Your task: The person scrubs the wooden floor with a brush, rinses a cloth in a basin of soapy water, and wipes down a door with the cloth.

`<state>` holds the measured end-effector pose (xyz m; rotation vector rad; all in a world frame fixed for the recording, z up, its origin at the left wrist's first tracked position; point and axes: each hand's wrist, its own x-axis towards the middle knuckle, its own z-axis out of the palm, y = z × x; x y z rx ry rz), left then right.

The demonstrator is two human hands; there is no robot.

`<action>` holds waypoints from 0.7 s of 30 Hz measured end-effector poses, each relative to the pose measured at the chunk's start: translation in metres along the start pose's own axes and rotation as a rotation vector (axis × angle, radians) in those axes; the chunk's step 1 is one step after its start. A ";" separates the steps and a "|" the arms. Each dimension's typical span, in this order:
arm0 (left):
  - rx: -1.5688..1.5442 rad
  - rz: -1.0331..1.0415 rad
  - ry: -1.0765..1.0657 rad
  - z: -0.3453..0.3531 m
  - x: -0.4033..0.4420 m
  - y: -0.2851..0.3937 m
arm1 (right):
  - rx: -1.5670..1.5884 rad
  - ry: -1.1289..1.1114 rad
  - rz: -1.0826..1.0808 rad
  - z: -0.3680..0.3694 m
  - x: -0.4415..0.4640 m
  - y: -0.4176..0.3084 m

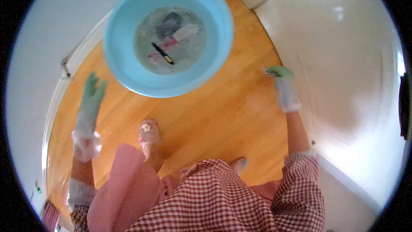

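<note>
My left hand [91, 93], in a green and whitish glove, hangs at the left with its fingers apart and nothing in them. It is nearest to the light blue basin [115, 62], a little apart from its rim. My right hand [282, 74], gloved the same way, is closed at the right by the white door panel. A small greyish thing [270, 73] shows at its fingertips, too blurred to name. Cloudy grey water fills the basin's bottom. A slim black stick-like thing with a yellowish end [163, 53], a dark rounded shape [168, 25] and a red-and-white thing [171, 41] lie there.
Wooden floor [227, 116] runs under the basin and my feet. A pale wall [38, 60] with a white baseboard bounds the left. On the right stands a glossy white door panel [330, 68]. My foot [150, 135] in a sandal is below the basin.
</note>
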<state>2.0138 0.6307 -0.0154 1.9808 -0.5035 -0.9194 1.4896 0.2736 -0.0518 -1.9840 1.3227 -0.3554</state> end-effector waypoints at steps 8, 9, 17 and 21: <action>-0.487 -0.287 -0.322 0.075 0.028 0.023 | -0.056 -0.065 -0.732 0.040 0.014 -0.205; -0.536 -0.296 -0.321 0.084 0.028 0.020 | -0.122 -0.096 -0.775 0.042 0.011 -0.209; -0.553 -0.414 -0.254 0.088 0.032 0.019 | -0.241 -0.386 -0.336 -0.074 -0.146 -0.228; -0.605 -0.376 -0.270 0.102 0.031 0.048 | -0.211 -0.179 0.041 -0.080 -0.189 -0.232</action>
